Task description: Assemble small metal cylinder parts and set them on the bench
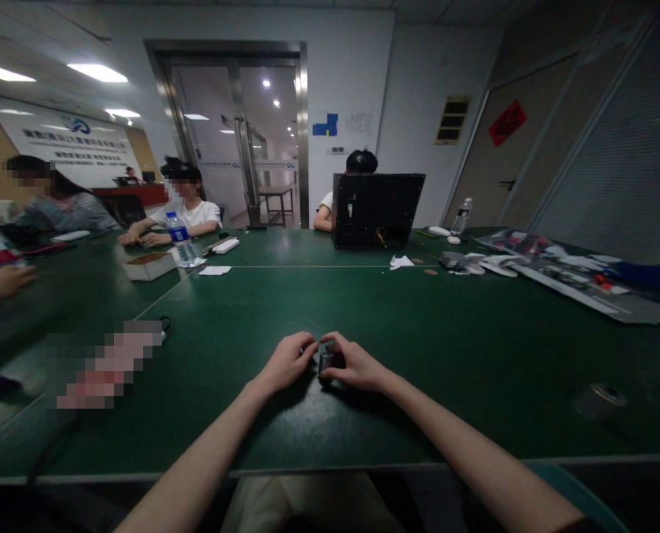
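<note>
A small dark grey metal cylinder (325,362) stands upright on the green table in front of me, with a short stub on its top. My right hand (352,361) curves around its right side, thumb low against it and index finger arched above the stub. Just to the left, my left hand (292,358) has its fingers bent and pressed together, the tips almost meeting the right fingertips. What those left fingers hold, if anything, is hidden behind them.
A round metal can-like piece (601,400) sits at the right on the green table (474,355). Leftward are a blurred-out item, a white box (150,267) and a water bottle (181,240). A black case (378,211) stands opposite; a grey board with parts lies far right. Several people sit around.
</note>
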`<action>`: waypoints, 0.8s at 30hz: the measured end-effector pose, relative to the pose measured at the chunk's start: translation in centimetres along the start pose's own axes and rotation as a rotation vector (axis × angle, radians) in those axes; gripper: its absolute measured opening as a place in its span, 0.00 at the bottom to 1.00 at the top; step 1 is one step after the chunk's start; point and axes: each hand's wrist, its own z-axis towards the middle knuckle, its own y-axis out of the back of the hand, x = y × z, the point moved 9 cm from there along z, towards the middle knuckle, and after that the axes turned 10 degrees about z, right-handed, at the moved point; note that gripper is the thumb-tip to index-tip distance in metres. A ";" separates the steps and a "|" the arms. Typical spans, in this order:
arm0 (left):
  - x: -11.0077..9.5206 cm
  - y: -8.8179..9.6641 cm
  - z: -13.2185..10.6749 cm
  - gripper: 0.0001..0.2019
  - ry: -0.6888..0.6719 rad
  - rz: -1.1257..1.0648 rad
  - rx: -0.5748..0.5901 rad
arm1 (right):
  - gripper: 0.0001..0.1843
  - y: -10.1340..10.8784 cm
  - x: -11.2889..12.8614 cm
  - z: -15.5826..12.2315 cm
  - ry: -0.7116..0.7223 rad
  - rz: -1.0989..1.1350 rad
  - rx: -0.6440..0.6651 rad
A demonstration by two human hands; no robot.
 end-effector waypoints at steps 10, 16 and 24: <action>-0.7 0.8 -0.1 0.14 -0.012 -0.074 0.017 | 0.22 0.6 0.0 0.2 -0.009 0.090 -0.047; -2.0 1.7 -0.7 0.15 -0.049 -0.136 -0.007 | 0.26 0.3 -1.7 0.5 -0.126 0.443 -0.088; -2.0 1.4 -0.6 0.12 -0.070 -0.077 -0.040 | 0.30 0.6 -2.5 0.5 -0.216 0.583 -0.162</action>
